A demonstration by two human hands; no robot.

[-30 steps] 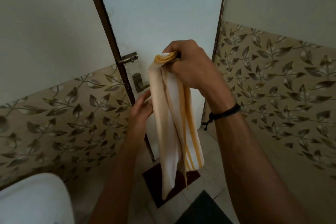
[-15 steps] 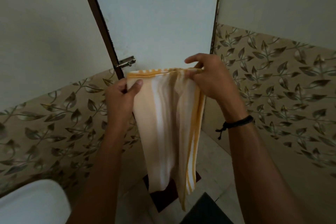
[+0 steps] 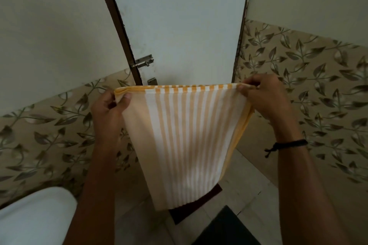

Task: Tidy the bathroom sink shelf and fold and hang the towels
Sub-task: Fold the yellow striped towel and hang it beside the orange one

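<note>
My left hand (image 3: pixel 108 112) pinches the towel's (image 3: pixel 185 139) top left corner, thumb pressed on the front of the cloth and fingers curled behind it. My right hand (image 3: pixel 265 98) pinches the top right corner, fingertips (image 3: pixel 247 86) closed on the hem. A dark band (image 3: pixel 286 144) circles the right wrist. Between the two hands the top edge is pulled taut and level, and the towel hangs down flat in the air, white with orange stripes, clear of the floor (image 3: pixel 235 199). Its lower edge hangs in front of a dark mat (image 3: pixel 201 203) on the floor. Behind the towel stands a pale door (image 3: pixel 179 26) with a bolt (image 3: pixel 143 62) at its left edge. Leaf-patterned tiles (image 3: pixel 318 77) line the walls on both sides. A white rounded fixture (image 3: pixel 33 219) sits in the lower left corner.
</note>
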